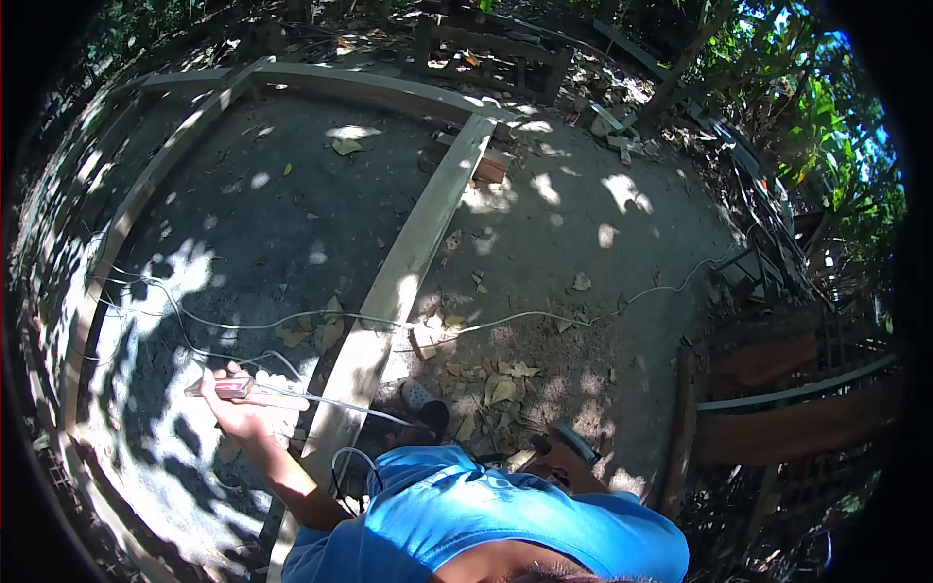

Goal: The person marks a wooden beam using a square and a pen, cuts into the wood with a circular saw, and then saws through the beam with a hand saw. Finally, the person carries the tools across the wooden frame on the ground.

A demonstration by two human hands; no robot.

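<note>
At the left, my left hand is raised over the sunlit ground, its fingers closed around a small red-and-dark object whose exact kind I cannot make out. A pale cord runs from beside this hand across the long wooden beam toward my body. Bright glare washes out the white patch beside the hand. On the other side, my right hand is low in front of the blue shirt, mostly in shadow. Its fingers and anything in them are not clear. A grey curved thing shows close by it.
A thin cable snakes over the ground and crosses the beam. More timbers form a frame at left and back. A brick lies near the beam's far end. Stacked planks stand right. A grey clog is beside the beam.
</note>
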